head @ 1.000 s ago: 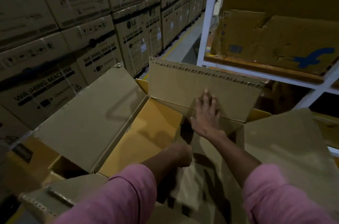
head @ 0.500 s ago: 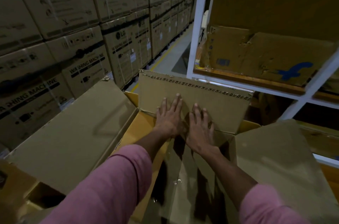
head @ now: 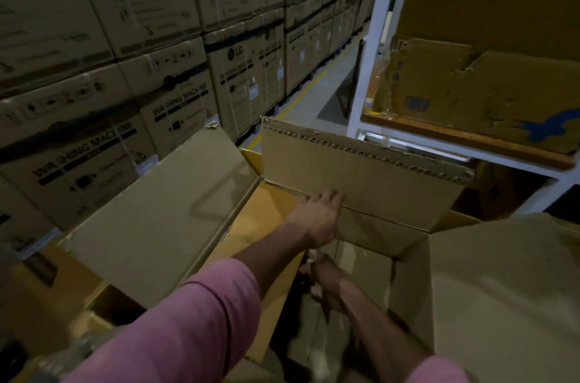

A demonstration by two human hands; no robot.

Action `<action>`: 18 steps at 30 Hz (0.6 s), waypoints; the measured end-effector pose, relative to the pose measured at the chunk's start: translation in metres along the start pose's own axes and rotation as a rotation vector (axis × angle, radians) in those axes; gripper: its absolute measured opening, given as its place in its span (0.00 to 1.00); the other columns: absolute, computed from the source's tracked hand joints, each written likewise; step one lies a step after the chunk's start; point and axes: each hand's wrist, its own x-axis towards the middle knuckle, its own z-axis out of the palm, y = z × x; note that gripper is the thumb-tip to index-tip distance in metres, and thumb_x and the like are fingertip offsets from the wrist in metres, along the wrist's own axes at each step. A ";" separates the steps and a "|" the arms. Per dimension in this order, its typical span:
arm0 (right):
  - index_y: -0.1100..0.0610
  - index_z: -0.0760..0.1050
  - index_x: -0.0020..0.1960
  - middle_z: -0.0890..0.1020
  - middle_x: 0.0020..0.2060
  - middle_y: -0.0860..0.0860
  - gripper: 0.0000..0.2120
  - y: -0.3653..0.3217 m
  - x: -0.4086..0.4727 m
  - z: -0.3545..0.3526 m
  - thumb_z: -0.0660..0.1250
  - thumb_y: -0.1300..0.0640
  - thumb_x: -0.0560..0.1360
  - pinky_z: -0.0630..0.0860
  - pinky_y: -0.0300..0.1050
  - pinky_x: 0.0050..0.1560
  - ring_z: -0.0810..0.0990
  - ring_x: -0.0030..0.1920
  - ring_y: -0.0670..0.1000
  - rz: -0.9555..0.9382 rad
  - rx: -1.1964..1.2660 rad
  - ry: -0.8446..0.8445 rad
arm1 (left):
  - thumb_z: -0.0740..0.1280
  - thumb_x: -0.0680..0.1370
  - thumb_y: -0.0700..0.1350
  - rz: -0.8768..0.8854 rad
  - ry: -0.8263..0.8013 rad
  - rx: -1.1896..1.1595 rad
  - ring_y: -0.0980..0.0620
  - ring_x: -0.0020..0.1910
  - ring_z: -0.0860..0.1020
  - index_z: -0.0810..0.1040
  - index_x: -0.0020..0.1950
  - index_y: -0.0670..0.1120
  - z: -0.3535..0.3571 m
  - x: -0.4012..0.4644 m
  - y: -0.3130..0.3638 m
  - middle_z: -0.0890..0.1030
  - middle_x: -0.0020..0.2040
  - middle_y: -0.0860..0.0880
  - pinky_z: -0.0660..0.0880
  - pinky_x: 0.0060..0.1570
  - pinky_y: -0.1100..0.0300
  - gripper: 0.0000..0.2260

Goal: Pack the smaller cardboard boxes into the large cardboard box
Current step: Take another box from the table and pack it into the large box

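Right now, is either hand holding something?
Left hand rests open on the far flap's fold. Right hand, inside the large box, is too dark to tell.

Left hand (head: 317, 219) on far flap (head: 361, 175); right hand (head: 326, 283) inside large box (head: 408, 282).

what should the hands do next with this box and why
Probably keep the left hand pressed at the far flap's fold, holding it back, while the right hand, low inside the large cardboard box, settles what it is placing; the contents are too dark to judge.

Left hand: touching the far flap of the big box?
Touching. The head view shows the left hand with its fingertips laid against the far flap at its fold, no gap visible.
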 end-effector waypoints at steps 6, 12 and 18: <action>0.64 0.74 0.63 0.76 0.60 0.54 0.14 -0.085 -0.033 -0.018 0.71 0.63 0.78 0.73 0.39 0.57 0.76 0.62 0.47 -0.051 -0.349 -0.075 | 0.59 0.84 0.52 -0.011 -0.203 0.228 0.43 0.56 0.80 0.71 0.71 0.46 -0.027 -0.016 0.010 0.80 0.61 0.43 0.74 0.52 0.48 0.18; 0.71 0.64 0.74 0.70 0.72 0.66 0.34 -0.068 0.006 -0.005 0.69 0.47 0.80 0.67 0.35 0.64 0.70 0.71 0.56 -0.409 -0.559 0.052 | 0.64 0.79 0.61 -0.467 -0.195 0.307 0.39 0.62 0.77 0.75 0.69 0.46 -0.055 -0.031 -0.008 0.79 0.63 0.43 0.73 0.61 0.34 0.25; 0.57 0.62 0.80 0.63 0.80 0.55 0.34 -0.104 0.007 0.017 0.63 0.54 0.75 0.59 0.53 0.77 0.59 0.80 0.56 -0.703 -0.651 0.046 | 0.49 0.80 0.70 -0.747 -0.013 0.072 0.31 0.80 0.40 0.53 0.83 0.49 -0.050 -0.081 -0.064 0.46 0.84 0.44 0.42 0.63 0.15 0.37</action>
